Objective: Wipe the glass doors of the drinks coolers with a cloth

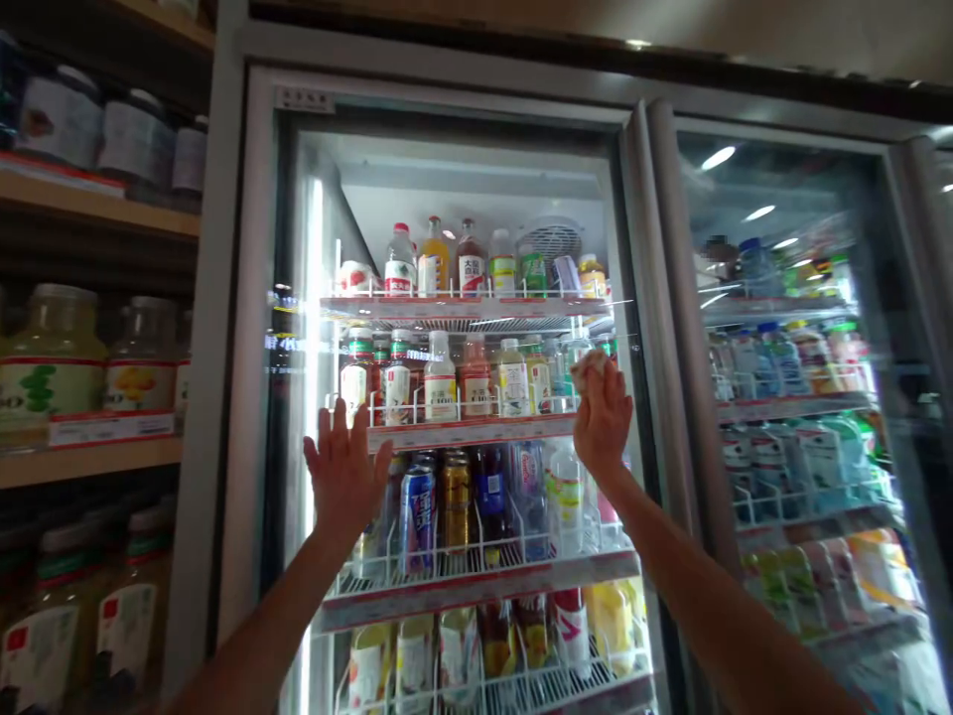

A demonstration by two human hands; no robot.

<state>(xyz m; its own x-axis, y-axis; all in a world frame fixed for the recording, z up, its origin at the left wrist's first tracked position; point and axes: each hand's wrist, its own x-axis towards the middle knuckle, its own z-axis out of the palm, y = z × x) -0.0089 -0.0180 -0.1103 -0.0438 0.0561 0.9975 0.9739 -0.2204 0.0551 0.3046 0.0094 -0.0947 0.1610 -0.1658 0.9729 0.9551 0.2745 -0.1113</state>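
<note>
My right hand (605, 422) presses a crumpled pale cloth (590, 367) to the glass door (476, 164) of a lit drinks fridge, near the door's right side. Its fingers are bent over the cloth. My left hand (343, 467) is raised at the left part of the same door, fingers spread and palm toward the glass, holding nothing. Whether that palm touches the glass I cannot tell. Behind the door, bottles and cans stand on wire-fronted shelves, among them a blue can (418, 521) and a gold can (456, 497).
A second glass door (781, 218) with bottles behind it stands to the right, beyond the metal door frames (666, 298). On the left, wooden shelves (89, 462) carry jars and bottles, including a large yellowish jar (56, 357).
</note>
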